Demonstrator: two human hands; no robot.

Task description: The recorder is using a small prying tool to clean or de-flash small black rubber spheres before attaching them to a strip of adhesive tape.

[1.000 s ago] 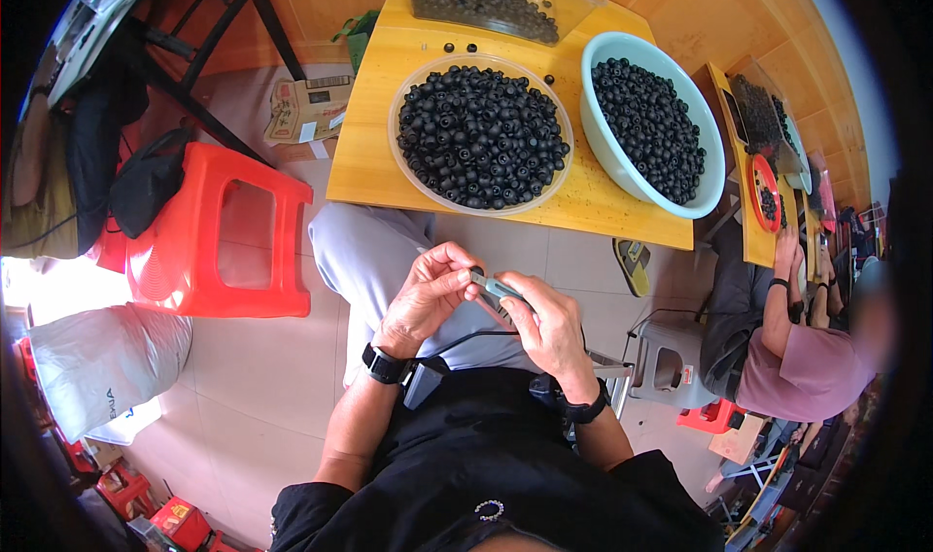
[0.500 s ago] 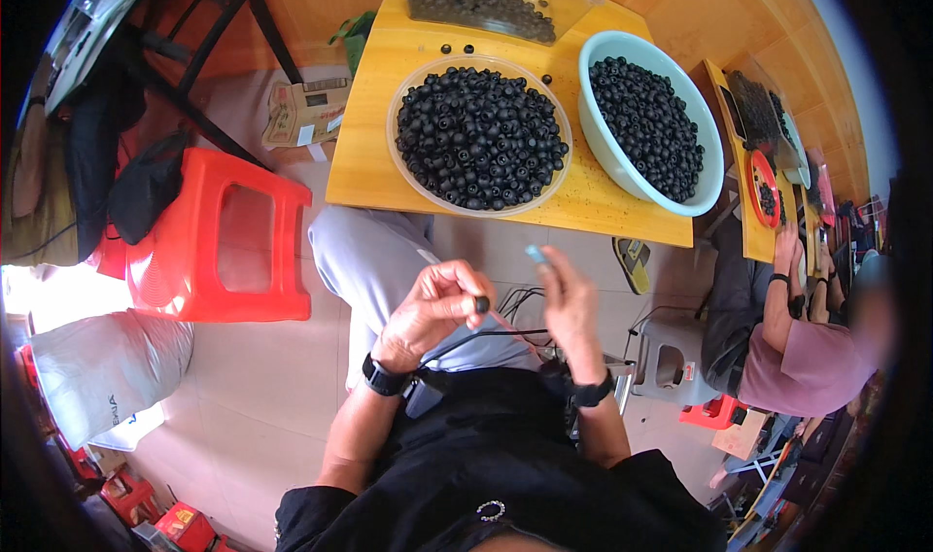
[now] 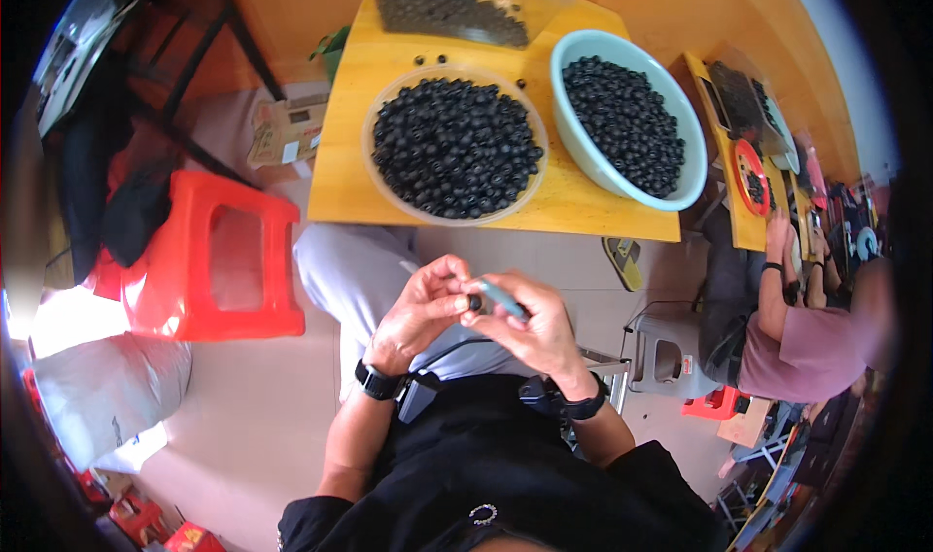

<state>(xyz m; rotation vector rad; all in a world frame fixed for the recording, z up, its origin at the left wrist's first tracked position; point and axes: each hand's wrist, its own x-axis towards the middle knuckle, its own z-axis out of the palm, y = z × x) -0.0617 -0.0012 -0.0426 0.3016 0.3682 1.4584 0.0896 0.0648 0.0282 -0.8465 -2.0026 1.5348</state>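
My left hand [image 3: 420, 311] pinches a small round black part [image 3: 474, 302] between thumb and fingers, above my lap. Close against it, my right hand [image 3: 536, 327] grips a slim teal-grey, pen-like tool [image 3: 501, 297] with a dark end. The tool's pale end lies right by the black part; whether they touch I cannot tell. Beyond my hands, a round clear tub [image 3: 369, 154] heaped with the same kind of black parts stands on the yellow table [image 3: 335, 188]. To its right is a light-blue basin [image 3: 692, 154], also holding many black parts.
A clear bin [image 3: 457, 22] of dark parts stands at the table's back, with a few loose parts [image 3: 420, 60] before it. Left are a red stool [image 3: 209, 260] and a white sack [image 3: 112, 387]. At right, a person [image 3: 802, 348] works at another table near a grey stool [image 3: 666, 358].
My right hand has moved left and come together with my left hand, bringing the tool beside the black part. The view has shifted slightly.
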